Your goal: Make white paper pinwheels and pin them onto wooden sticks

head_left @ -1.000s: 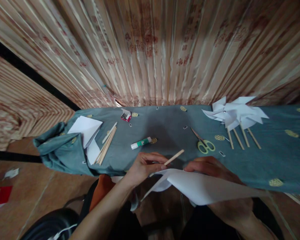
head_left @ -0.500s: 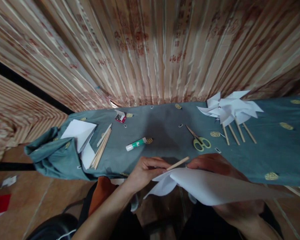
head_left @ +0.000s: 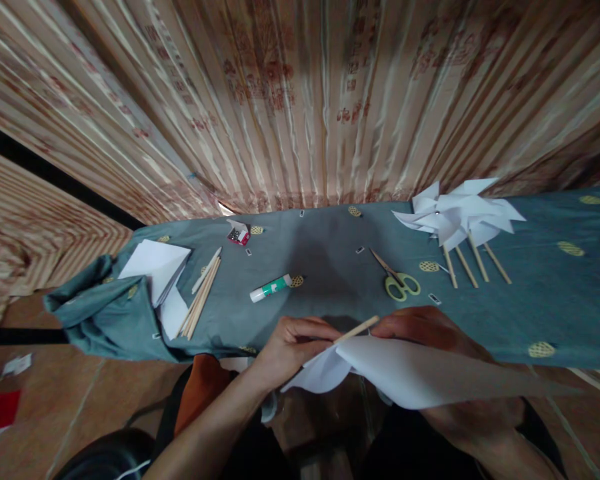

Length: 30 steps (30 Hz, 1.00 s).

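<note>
Left hand [head_left: 293, 350] pinches a wooden stick [head_left: 357, 329]; right hand [head_left: 430, 327] curls behind white paper [head_left: 415, 373], hold I cannot tell. Beyond the worktop [head_left: 330, 270] edge: glue stick [head_left: 271, 288], scissors [head_left: 399, 283], well apart.

Looks like a room in a home from where I stand: printed curtains [head_left: 300, 100] hung right behind a narrow draped table [head_left: 540, 307], tiled floor [head_left: 45, 393], black poles [head_left: 60, 178] off to the left, and small craft stuff on top, namely scissors [head_left: 403, 287], glue stick [head_left: 270, 288], pinwheels [head_left: 473, 208].
</note>
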Each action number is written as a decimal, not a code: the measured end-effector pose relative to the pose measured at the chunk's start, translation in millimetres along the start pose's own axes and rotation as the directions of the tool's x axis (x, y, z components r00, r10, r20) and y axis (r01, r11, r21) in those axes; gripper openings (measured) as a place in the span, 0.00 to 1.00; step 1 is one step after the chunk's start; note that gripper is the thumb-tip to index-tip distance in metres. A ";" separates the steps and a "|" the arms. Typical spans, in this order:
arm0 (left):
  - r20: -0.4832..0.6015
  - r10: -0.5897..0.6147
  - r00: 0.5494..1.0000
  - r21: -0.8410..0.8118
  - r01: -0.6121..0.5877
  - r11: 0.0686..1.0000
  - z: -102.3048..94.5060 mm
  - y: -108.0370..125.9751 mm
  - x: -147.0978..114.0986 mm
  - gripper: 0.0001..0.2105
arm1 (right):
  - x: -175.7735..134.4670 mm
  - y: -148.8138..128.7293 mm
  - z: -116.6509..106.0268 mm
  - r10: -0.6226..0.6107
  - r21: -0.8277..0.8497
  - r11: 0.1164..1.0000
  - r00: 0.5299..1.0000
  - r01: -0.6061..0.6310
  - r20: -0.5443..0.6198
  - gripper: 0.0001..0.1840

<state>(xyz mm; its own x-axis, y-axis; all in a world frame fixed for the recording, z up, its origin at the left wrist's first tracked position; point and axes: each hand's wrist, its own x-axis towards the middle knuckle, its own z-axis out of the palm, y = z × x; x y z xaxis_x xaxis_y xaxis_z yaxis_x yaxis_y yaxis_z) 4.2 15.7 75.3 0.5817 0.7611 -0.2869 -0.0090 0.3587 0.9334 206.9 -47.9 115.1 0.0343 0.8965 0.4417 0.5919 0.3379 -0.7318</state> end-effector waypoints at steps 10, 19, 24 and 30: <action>-0.004 0.027 1.000 0.041 -0.027 0.999 -0.7 2.4 -1.6 0.04 | 0.2 -2.2 -1.5 0.013 -0.018 1.000 0.998 -0.012 0.062 0.10; 0.039 0.026 0.999 0.019 -0.027 0.999 -1.9 1.2 -2.0 0.07 | -0.8 -1.8 -3.1 -0.014 -0.039 0.999 0.999 0.016 0.051 0.08; 0.027 0.009 1.000 0.024 -0.009 1.000 -1.2 1.5 -2.0 0.06 | -6.9 1.2 1.1 0.004 -0.013 1.000 0.997 -0.003 0.079 0.12; 0.034 0.021 0.999 0.028 -0.022 0.999 -1.2 -0.1 -1.6 0.08 | -13.6 4.8 4.1 0.007 -0.006 1.000 0.999 -0.007 0.047 0.09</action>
<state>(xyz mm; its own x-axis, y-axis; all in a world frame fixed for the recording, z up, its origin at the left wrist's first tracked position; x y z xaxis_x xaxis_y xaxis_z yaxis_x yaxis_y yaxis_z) 2.3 15.1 75.4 0.6086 0.7497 -0.2599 0.0008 0.3269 0.9451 206.0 -57.2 103.4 0.0008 0.9115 0.4114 0.5967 0.3297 -0.7316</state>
